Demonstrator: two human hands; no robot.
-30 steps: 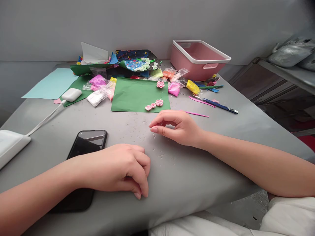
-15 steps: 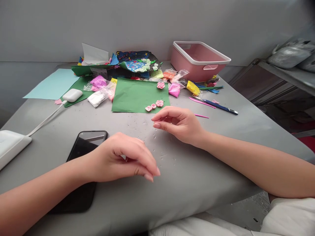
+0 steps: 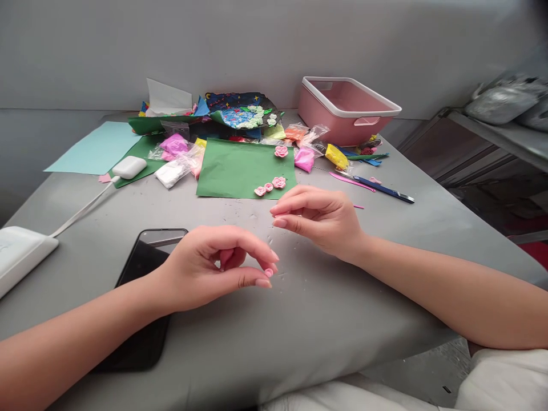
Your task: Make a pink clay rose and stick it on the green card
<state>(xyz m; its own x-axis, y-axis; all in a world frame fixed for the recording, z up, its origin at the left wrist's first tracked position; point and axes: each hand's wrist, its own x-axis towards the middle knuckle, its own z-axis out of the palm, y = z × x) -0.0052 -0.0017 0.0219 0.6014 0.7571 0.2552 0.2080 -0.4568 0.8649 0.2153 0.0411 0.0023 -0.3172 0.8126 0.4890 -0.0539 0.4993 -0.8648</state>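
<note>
Tiny pink piece, rounded, pinched between thumb and fingertips of the left hand, partly covered; finer shape too small to tell. Green sheet lies flat beyond it, roughly rectangular. Four pink flowers on sheet, ruffled petals: lone flower at far right corner, three-flower row along near edge toward right, middle one smallest, rightmost biggest.

No text, label, brand, number or sign can be read with certainty. On the white device at the left edge, any print is too faint to be made out. On the black phone, the white packet and the blue cutter, no letters can be distinguished either.
</note>
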